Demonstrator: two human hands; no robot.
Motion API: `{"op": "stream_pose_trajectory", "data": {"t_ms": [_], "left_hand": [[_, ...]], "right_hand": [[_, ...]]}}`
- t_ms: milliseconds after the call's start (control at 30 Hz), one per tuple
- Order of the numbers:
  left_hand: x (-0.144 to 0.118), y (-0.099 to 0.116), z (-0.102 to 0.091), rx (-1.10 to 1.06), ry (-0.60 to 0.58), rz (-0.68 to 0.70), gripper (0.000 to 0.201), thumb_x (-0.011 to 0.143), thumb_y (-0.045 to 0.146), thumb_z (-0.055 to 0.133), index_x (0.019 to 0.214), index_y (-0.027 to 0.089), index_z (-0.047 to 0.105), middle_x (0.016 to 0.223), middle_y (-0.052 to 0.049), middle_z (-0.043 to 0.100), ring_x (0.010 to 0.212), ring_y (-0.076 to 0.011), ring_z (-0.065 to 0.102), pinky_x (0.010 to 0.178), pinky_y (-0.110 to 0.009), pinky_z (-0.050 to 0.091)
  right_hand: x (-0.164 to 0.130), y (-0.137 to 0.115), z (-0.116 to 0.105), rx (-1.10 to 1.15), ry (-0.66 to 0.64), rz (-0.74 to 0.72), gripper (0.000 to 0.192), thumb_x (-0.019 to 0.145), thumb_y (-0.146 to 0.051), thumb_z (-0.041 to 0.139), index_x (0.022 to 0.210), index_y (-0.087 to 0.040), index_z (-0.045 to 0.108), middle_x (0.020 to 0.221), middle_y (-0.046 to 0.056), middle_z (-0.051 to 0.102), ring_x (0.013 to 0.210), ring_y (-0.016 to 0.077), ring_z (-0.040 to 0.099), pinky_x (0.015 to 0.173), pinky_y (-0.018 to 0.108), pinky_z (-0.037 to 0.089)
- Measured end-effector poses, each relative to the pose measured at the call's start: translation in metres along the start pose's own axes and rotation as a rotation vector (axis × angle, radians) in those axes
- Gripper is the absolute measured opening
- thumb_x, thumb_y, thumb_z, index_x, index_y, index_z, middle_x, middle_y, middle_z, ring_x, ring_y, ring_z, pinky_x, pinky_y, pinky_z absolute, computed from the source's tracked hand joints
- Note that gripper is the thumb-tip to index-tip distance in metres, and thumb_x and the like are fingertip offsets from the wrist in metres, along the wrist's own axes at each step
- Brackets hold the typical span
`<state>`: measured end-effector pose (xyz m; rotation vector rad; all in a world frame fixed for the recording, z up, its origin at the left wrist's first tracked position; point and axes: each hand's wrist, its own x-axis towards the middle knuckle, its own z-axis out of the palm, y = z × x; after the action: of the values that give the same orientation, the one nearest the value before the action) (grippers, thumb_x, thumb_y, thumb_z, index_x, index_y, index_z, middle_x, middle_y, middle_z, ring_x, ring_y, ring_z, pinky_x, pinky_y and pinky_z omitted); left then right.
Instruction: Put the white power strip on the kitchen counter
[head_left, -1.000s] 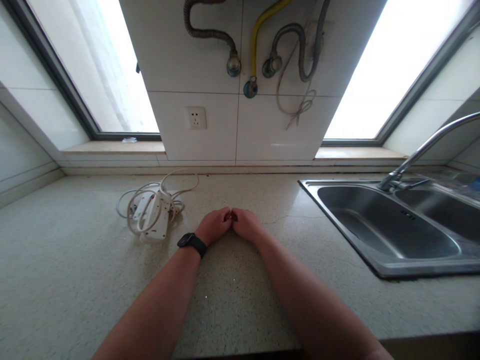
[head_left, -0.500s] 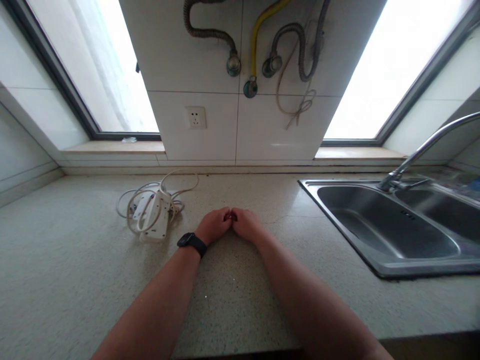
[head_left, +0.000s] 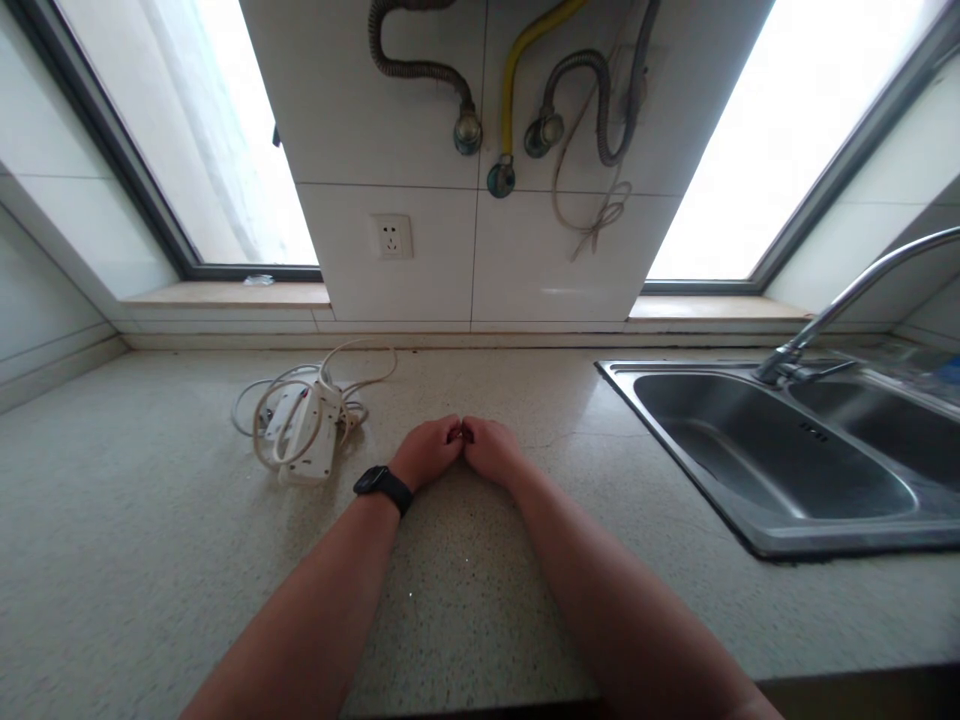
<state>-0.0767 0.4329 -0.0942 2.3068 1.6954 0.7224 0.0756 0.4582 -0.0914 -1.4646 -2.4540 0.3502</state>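
Speckled stone counter (head_left: pixel 150 560), two fists together, left hand (head_left: pixel 429 452), right hand (head_left: pixel 492 450), one power strip (head_left: pixel 306 428), one sink (head_left: pixel 772 450)

Left hand (head_left: pixel 429 450) touching right hand (head_left: pixel 491 449) on speckled stone countertop (head_left: pixel 150 540); coiled white power strip (head_left: pixel 304 430) left; stainless steel double sink (head_left: pixel 787 455) right.

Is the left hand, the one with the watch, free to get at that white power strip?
Probably yes. The left hand rests closed against the right hand on the countertop; bare counter separates it from the power strip, lying just to its left.
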Motion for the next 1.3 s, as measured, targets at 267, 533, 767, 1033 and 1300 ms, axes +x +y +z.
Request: {"op": "stream_pose_trajectory", "data": {"t_ms": [267, 533, 767, 1033, 1300], "left_hand": [[-0.0006, -0.0007, 0.0, -0.003, 0.003, 0.01, 0.008, 0.083, 0.023, 0.048, 0.077, 0.02, 0.053, 0.07, -0.001, 0.058, 0.063, -0.0144, 0.048, 0.059, -0.028, 0.027], [-0.0003, -0.0014, 0.0006, -0.011, -0.005, 0.01, 0.009, 0.083, 0.023, 0.046, 0.077, 0.02, 0.052, 0.069, -0.001, 0.057, 0.063, -0.0141, 0.047, 0.059, -0.027, 0.026], [0.0001, -0.0016, 0.001, 0.008, -0.001, 0.008, 0.009, 0.083, 0.023, 0.047, 0.078, 0.02, 0.054, 0.07, -0.001, 0.058, 0.064, -0.0144, 0.048, 0.06, -0.027, 0.028], [-0.0003, -0.0002, -0.0005, 0.008, -0.009, -0.001, 0.009, 0.083, 0.023, 0.047, 0.078, 0.02, 0.054, 0.07, -0.001, 0.059, 0.064, -0.0144, 0.048, 0.059, -0.027, 0.027], [0.0005, -0.002, 0.0004, -0.003, 0.004, 0.01, 0.009, 0.083, 0.025, 0.047, 0.076, 0.02, 0.051, 0.068, 0.0, 0.057, 0.063, -0.0143, 0.047, 0.059, -0.027, 0.026]], "right_hand": [[-0.0004, -0.0001, -0.001, -0.014, -0.001, -0.002, 0.019, 0.085, -0.024, 0.05, 0.097, -0.023, 0.065, 0.097, 0.007, 0.071, 0.087, 0.0198, 0.063, 0.065, 0.027, 0.033], [-0.0009, 0.0002, -0.0011, -0.009, 0.001, -0.006, 0.019, 0.085, -0.024, 0.049, 0.096, -0.022, 0.065, 0.097, 0.007, 0.071, 0.087, 0.0201, 0.063, 0.066, 0.027, 0.034], [0.0002, 0.0017, 0.0014, 0.001, 0.023, -0.024, 0.019, 0.085, -0.023, 0.048, 0.095, -0.023, 0.064, 0.097, 0.007, 0.072, 0.086, 0.02, 0.063, 0.066, 0.028, 0.034], [0.0014, 0.0035, 0.0024, 0.001, 0.02, -0.021, 0.019, 0.084, -0.024, 0.049, 0.094, -0.022, 0.064, 0.096, 0.007, 0.072, 0.085, 0.0199, 0.063, 0.065, 0.028, 0.033], [0.0014, 0.0037, 0.0038, -0.006, 0.035, -0.037, 0.02, 0.085, -0.025, 0.048, 0.095, -0.023, 0.064, 0.095, 0.006, 0.071, 0.085, 0.02, 0.063, 0.065, 0.028, 0.033]]}}
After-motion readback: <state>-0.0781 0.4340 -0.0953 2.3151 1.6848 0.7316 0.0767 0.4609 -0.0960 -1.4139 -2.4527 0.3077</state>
